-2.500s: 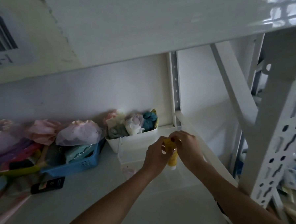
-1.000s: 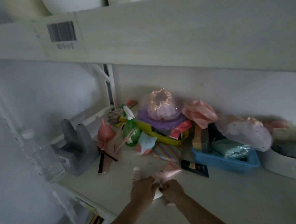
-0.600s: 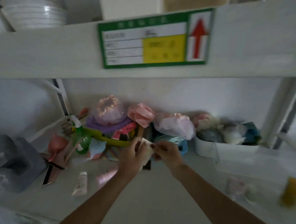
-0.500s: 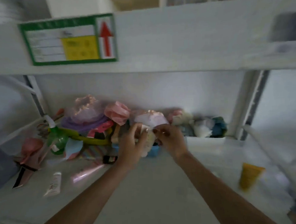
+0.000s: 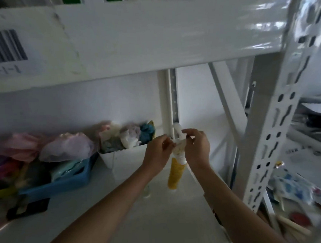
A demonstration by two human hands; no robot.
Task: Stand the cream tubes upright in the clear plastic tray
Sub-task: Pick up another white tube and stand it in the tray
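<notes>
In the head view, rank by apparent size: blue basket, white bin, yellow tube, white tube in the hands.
1. blue basket
2. white bin
3. yellow tube
4. white tube, though both hands cover part of it, so its rank against the yellow one is unsure.

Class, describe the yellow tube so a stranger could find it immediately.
Find the white shelf post at the back. Below it both hands meet; the yellow tube stands upright just beneath them. It is the only yellow tube, unlike the white tube the hands hold.
</notes>
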